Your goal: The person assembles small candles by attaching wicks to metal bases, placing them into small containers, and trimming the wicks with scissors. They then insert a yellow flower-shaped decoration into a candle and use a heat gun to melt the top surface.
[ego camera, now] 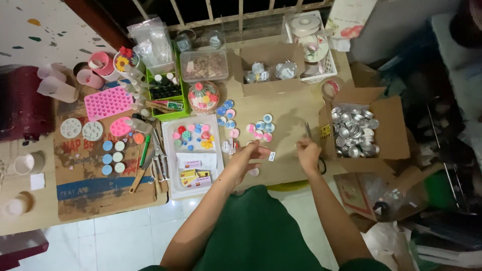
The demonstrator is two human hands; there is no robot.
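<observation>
Nearest you, your green-clothed lap sits below the edge of a cardboard-covered table [291, 108]. Your left hand [249, 155] hovers just over that near edge, fingers loosely curled and spread, with a small white tag [271, 156] just to its right; whether the fingers pinch anything is too small to tell. Your right hand [308, 150] is closed around a thin metal tool [307, 130] that points away from you. Between the hands and slightly beyond lies a cluster of small round pink and blue pieces [260, 128], near your left fingertips. Left of that hand is a white tray [170, 150] holding coloured bits and small cards. Right of your right hand, an open cardboard box [389, 125] holds shiny metal cups [354, 130]. Farther off stands another open box [271, 55] and a white basket [329, 65].
</observation>
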